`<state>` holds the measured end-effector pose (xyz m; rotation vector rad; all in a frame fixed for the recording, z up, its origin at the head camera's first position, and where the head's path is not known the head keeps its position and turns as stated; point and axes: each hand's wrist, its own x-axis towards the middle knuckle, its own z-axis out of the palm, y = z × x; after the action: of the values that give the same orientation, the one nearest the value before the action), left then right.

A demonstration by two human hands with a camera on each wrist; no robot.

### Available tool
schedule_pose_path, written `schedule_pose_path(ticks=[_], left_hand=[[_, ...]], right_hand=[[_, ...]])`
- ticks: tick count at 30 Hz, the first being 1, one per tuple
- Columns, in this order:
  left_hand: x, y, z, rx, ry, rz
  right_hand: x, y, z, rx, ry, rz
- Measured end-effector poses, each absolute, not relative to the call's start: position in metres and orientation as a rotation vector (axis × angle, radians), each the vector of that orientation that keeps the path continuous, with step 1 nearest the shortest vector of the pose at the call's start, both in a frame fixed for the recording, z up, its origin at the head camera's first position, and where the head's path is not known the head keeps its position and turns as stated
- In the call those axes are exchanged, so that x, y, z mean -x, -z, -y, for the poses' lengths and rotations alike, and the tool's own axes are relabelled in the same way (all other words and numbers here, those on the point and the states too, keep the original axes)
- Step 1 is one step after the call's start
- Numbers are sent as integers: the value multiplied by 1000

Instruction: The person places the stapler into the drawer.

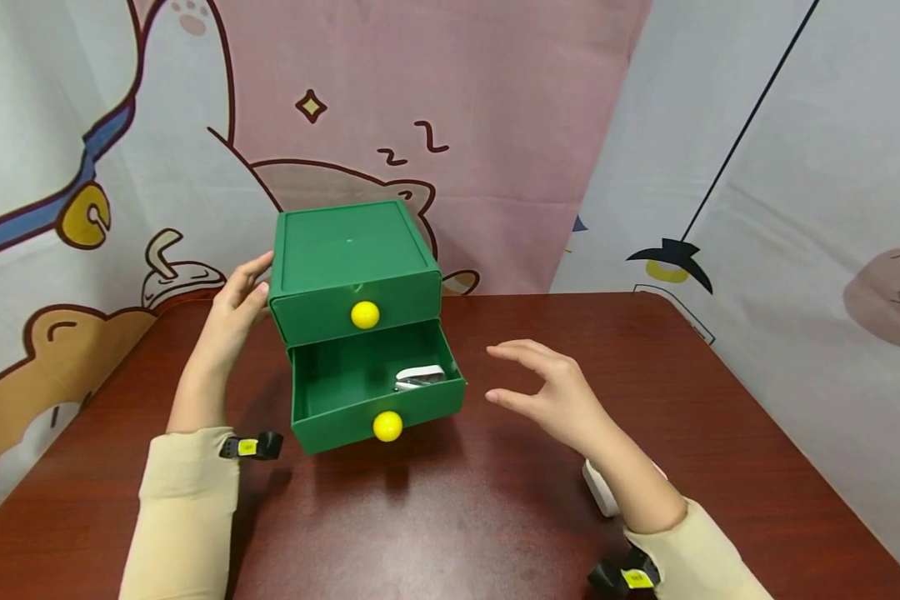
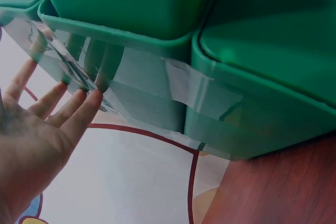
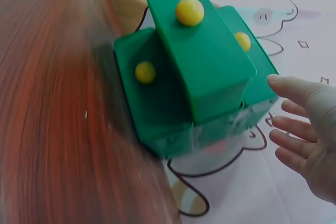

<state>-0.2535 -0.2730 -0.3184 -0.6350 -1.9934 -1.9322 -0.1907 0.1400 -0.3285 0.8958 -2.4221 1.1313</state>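
A green drawer cabinet [image 1: 352,250] with yellow knobs stands on the table; its middle drawer [image 1: 330,387] is pulled out. Inside that drawer, near the front right, lies a small white-and-dark object [image 1: 420,377] shaped like a stapler. My left hand [image 1: 240,302] rests its fingers against the cabinet's left side; in the left wrist view, the straight fingertips [image 2: 94,98] meet clear tape along the side. Right of the pulled-out drawer, my right hand [image 1: 547,387] hovers apart from it, thumb and fingers spread and holding nothing. The right wrist view shows the closed drawers above and below.
On the brown wooden table [image 1: 495,533], a white object [image 1: 602,487] lies partly hidden under my right forearm. A cartoon-printed curtain [image 1: 457,100] hangs behind the table. Each wrist carries a black camera band [image 1: 251,447].
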Motion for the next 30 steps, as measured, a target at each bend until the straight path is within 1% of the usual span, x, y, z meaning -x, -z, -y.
schedule_pose_path(ticks=[7, 16, 24, 30], left_hand=[[254, 320, 273, 642, 1933, 1986], [253, 320, 273, 635, 1938, 1985], [253, 319, 273, 635, 1935, 1997], [253, 318, 273, 628, 1930, 2002]], right_hand=[[191, 336, -172, -837, -1064, 2479], [200, 358, -209, -800, -1010, 2568], [205, 377, -237, -760, -1048, 2713], [210, 389, -252, -784, -1076, 2790]])
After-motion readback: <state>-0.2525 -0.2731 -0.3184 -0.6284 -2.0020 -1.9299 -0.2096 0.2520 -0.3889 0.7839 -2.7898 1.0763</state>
